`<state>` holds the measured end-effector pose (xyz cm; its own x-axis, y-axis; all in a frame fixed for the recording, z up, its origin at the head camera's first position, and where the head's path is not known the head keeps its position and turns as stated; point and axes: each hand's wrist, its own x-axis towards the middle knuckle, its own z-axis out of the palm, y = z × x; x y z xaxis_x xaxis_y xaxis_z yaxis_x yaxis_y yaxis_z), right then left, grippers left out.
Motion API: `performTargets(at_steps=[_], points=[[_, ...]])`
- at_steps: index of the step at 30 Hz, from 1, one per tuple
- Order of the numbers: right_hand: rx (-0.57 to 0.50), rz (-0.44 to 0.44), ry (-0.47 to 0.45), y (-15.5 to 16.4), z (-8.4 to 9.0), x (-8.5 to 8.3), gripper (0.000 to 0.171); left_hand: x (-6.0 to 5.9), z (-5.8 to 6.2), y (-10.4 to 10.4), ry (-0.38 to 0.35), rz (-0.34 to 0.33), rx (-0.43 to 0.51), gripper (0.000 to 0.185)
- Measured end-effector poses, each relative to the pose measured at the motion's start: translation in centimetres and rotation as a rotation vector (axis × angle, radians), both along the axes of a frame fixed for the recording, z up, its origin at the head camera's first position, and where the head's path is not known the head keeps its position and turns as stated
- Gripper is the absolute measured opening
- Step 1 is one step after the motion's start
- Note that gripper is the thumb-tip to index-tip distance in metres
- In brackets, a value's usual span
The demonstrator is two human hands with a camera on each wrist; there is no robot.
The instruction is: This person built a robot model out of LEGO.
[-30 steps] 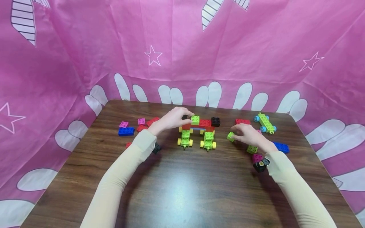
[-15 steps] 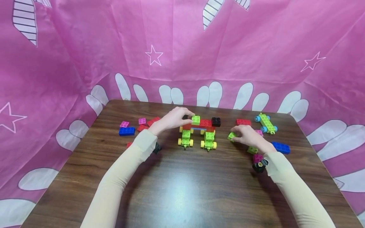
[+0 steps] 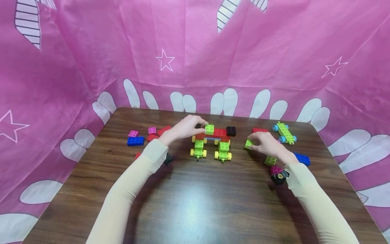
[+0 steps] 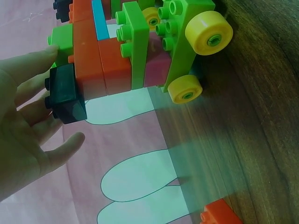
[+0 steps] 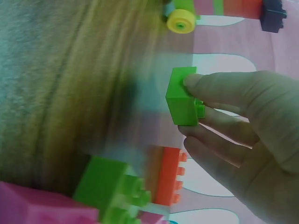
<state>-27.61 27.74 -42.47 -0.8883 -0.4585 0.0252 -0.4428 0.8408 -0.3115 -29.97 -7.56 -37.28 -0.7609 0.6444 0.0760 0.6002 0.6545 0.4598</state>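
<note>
My left hand [image 3: 190, 126] is at the top left of a built brick structure, with red bricks [image 3: 220, 132] on top and green wheeled bases [image 3: 198, 153] with yellow wheels. Its thumb and index finger are against a lime green brick [image 3: 209, 129] sitting on the red ones. In the left wrist view, a black brick [image 4: 67, 95] sticks out beside the fingers. My right hand [image 3: 264, 145] pinches another small green brick [image 5: 182, 98] between thumb and fingertips, to the structure's right. This brick is held above the table, apart from the other pieces.
Left of the structure lie a blue brick [image 3: 135, 141], pink bricks [image 3: 152, 130] and red ones [image 3: 164, 130]. To the right are a green base with blue wheels [image 3: 284, 133], a blue brick [image 3: 302, 159] and a green brick [image 3: 270, 160]. A pink curtain [image 3: 195, 61] hangs behind the table.
My right hand and its green brick have shifted very slightly to the right. The left hand keeps its place on the structure.
</note>
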Motion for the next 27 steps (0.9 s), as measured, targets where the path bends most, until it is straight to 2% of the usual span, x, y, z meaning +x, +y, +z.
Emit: performTargets(at_steps=[4, 10, 19, 27], points=[[-0.025, -0.001, 0.013, -0.2, 1.3, 0.4, 0.036, 0.0, 0.1, 0.0, -0.001, 0.000, -0.001, 0.037], [-0.028, 0.068, 0.147, -0.8, 3.5, 0.2, 0.033, -0.1, 0.1, 0.0, -0.003, 0.000, 0.001, 0.037], [-0.043, 0.127, 0.261, -2.3, 6.3, -0.3, 0.032, -0.1, 0.1, 0.0, -0.006, -0.005, 0.010, 0.037], [-0.038, 0.153, 0.267, -3.7, 7.4, -0.3, 0.032, -0.1, 0.1, 0.0, -0.001, -0.002, -0.001, 0.037]])
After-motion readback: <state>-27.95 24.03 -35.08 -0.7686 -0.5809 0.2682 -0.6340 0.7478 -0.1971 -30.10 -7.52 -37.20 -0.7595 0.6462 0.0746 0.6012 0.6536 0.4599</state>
